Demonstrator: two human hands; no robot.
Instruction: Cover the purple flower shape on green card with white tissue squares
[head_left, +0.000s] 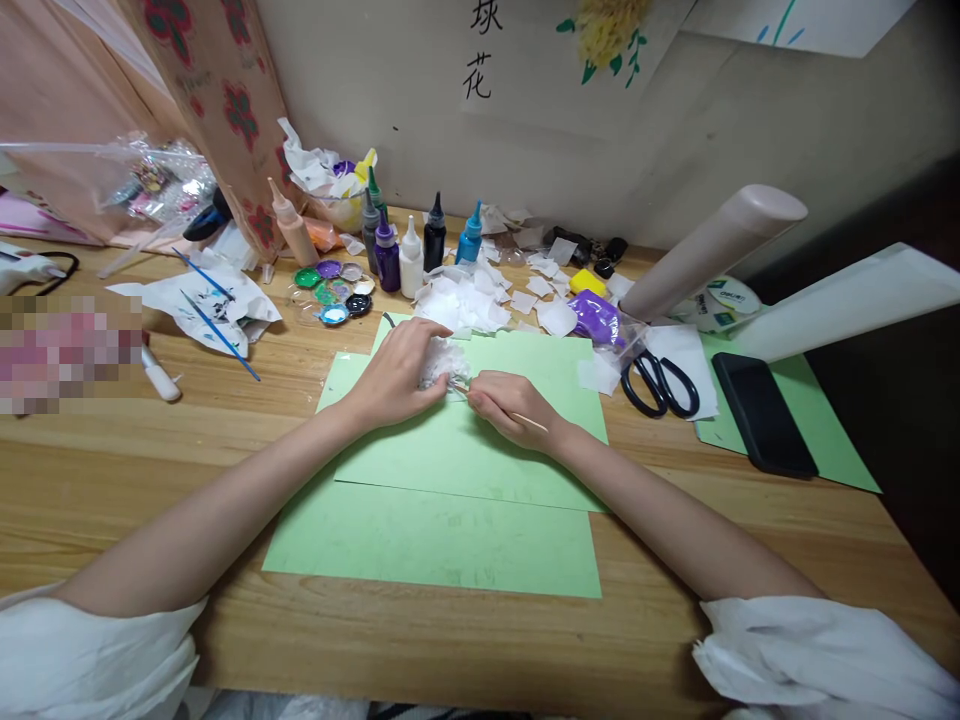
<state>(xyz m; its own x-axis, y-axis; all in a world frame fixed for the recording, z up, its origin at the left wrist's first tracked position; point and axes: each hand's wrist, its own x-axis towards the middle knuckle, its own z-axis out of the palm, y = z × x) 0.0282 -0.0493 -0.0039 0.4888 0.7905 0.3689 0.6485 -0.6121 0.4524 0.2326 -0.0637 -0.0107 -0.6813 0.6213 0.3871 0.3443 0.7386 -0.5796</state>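
Observation:
On the upper green sheet (pixel 450 460) sits a small cluster of white ruffled paper (pixel 445 360). My left hand (pixel 396 378) curves around its left side, thumb below and fingers above, holding it in place. Pinched in my right hand (pixel 512 408) is a thin wooden stick (pixel 534 423), whose tip points left to the lower right edge of the cluster. My left fingers hide part of the cluster. Just behind it lies a heap of white paper pieces (pixel 461 300).
Paint bottles (pixel 411 262) and paint-filled caps (pixel 334 314) stand behind. Left are blue brushes (pixel 221 335) on crumpled tissue. To the right are a purple clay packet (pixel 596 318), black-handled scissors (pixel 660 385), a phone (pixel 765 415) and a tall roll (pixel 712 250).

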